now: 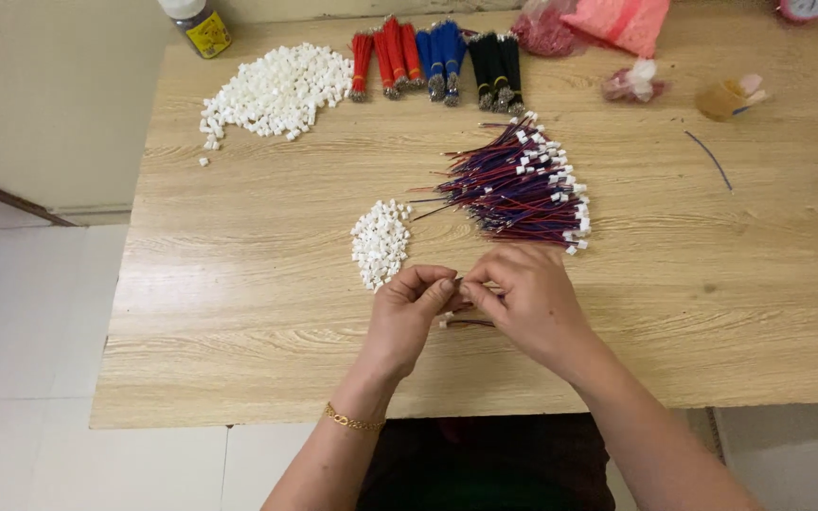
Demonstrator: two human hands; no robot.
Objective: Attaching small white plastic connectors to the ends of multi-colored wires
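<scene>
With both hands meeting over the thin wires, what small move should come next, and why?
Probably push the pinched pieces together: left hand and right hand meet fingertip to fingertip on short red-and-blue wires. A finished wire pile with white plugs and a small heap of white plugs lie nearby.

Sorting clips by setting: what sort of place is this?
Probably a home piecework bench: a plain wooden table on tiled floor, heaps of white connectors, bundled wires, both hands joining them.

Small part pinched between left hand [409,308] and right hand [527,303] too small to tell. Far edge cuts off jar [198,24], pink bag [622,21], round pink object [811,8].
</scene>
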